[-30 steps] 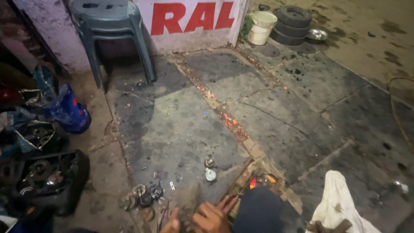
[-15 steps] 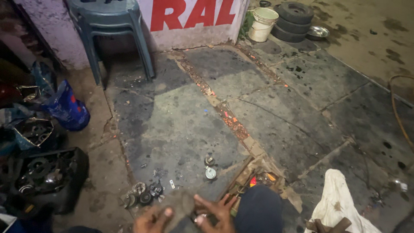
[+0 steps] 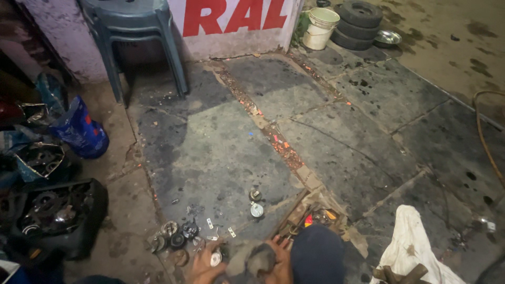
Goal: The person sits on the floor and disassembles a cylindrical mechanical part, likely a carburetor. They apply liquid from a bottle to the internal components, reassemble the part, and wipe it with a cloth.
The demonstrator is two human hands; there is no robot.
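Oil-stained stone slabs (image 3: 221, 152) fill the floor. At seven o'clock, small metal parts (image 3: 176, 239) lie scattered. At six o'clock the left hand (image 3: 202, 265) pinches a round silver part (image 3: 215, 257); beside it the right hand (image 3: 279, 263) clasps a dark greasy component (image 3: 260, 259). At four o'clock lies a white rag (image 3: 410, 247).

White wall sign (image 3: 231, 21) with big red letters at top centre behind the chair, blue bag (image 3: 79, 131) with red and white markings at left on the floor
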